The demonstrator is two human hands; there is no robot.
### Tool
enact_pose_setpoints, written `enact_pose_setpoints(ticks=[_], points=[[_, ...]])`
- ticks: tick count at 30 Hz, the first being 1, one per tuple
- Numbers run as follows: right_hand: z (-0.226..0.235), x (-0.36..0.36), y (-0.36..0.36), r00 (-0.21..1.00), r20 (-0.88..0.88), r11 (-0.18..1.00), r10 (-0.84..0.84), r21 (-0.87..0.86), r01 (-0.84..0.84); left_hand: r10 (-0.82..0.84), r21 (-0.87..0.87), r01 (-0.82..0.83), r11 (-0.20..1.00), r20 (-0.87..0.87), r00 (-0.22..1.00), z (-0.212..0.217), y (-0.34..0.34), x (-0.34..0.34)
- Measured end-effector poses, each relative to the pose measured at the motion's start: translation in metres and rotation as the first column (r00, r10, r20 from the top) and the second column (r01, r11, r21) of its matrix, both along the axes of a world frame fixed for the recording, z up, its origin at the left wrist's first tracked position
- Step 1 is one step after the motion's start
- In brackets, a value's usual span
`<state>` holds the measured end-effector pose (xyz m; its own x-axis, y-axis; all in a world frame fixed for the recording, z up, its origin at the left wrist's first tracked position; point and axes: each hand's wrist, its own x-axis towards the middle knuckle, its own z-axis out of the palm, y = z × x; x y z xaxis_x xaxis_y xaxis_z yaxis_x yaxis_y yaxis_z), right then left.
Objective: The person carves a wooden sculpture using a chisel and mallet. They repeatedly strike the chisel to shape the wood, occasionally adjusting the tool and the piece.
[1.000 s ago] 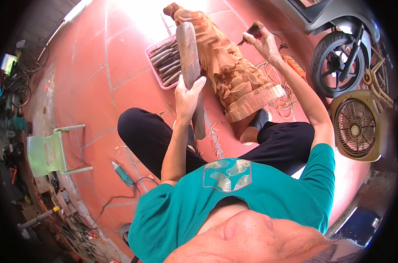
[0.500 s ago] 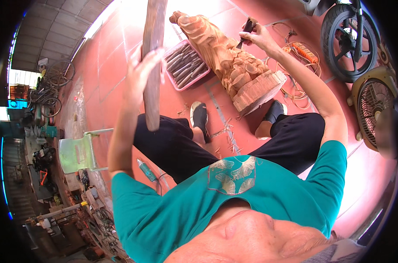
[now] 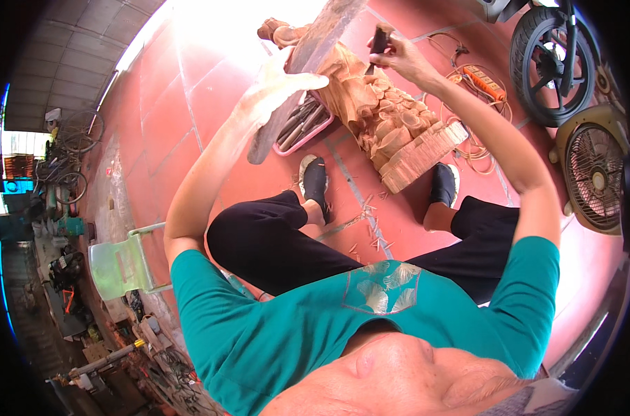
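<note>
My left hand (image 3: 279,87) grips a long, flat-sided wooden club (image 3: 325,38), held slantwise above the floor with its far end up and to the right. My right hand (image 3: 408,61) pinches a dark-handled chisel (image 3: 378,43), its blade pointing down at the carved surface. Below it lies a reddish-brown wood carving (image 3: 394,125) with layered, rounded relief and a flat sawn base near my right foot. The club hides part of the carving's far section. Beside the carving stands a pink basket (image 3: 306,141) of carving tools, partly covered by my left hand and the club.
Wood chips (image 3: 370,222) lie on the red tiles between my feet. At the right are an orange power strip (image 3: 485,83) with coiled cords, a motorbike wheel (image 3: 552,66) and a fan (image 3: 593,170). A pale green chair (image 3: 121,267) stands at left.
The club has swung from nearly upright at the left to a slant over the carving, nearer the chisel. My right hand with the chisel has shifted slightly left.
</note>
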<state>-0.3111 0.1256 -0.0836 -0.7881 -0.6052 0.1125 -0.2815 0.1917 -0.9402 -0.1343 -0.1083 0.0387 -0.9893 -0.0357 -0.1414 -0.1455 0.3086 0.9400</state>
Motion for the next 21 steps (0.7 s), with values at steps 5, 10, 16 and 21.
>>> enact_pose_setpoints(ticks=[5, 10, 16, 21], points=[[-0.048, -0.004, -0.036, 0.99, -0.124, 0.997, -0.071, -0.048, 0.065, -0.05, -0.094, 0.043, 0.995, -0.083, 0.995, -0.009, -0.009, -0.018], [-0.059, 0.007, -0.056, 0.984, -0.141, 0.993, -0.107, -0.073, 0.097, -0.008, -0.082, 0.0, 0.997, -0.093, 0.996, -0.025, -0.013, -0.01], [-0.062, 0.009, -0.059, 0.976, -0.181, 0.99, -0.12, -0.101, 0.103, 0.066, -0.13, -0.08, 0.988, -0.108, 0.992, -0.041, -0.029, -0.014], [-0.077, 0.001, -0.059, 0.955, -0.283, 0.989, -0.092, -0.137, 0.054, 0.043, -0.111, -0.058, 0.992, -0.136, 0.99, -0.042, -0.034, -0.018]])
